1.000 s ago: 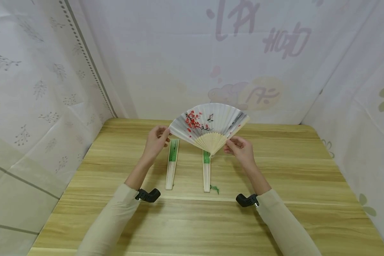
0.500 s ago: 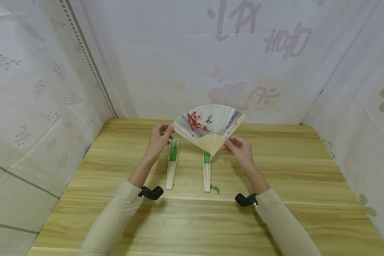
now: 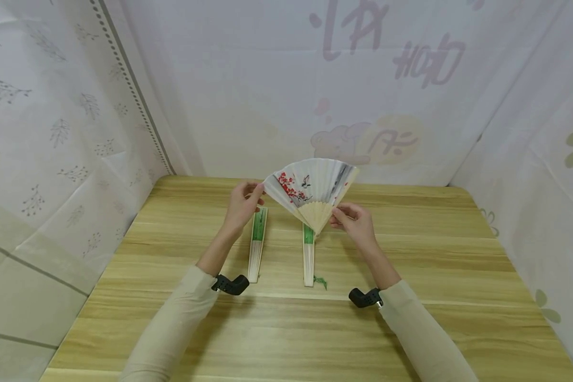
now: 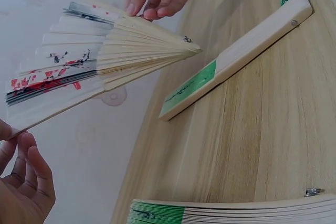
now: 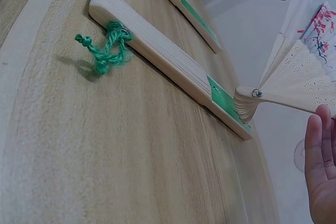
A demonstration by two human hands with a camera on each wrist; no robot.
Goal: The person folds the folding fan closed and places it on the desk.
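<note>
A partly spread white folding fan (image 3: 322,183), painted with red blossoms and birds, is held up above the far half of the table. My left hand (image 3: 241,208) pinches the left outer corner of its leaf between thumb and fingers. On the other side, my right hand (image 3: 360,225) pinches the right guard stick, as the left wrist view also shows. The ribs meet at a rivet seen in the right wrist view. Below lie two folded fans with green leaves: a left one (image 3: 256,249) and a right one (image 3: 308,265), whose top the white fan partly hides.
A green tassel (image 3: 321,281) trails from the right folded fan. All this is over a wooden table (image 3: 410,339). A printed white cloth (image 3: 248,95) hangs behind the table's far edge, with more patterned cloth at both sides.
The white fan has narrowed: my left hand has moved rightward with its corner, and my right hand has shifted slightly left. Both folded fans have stayed where they were.
</note>
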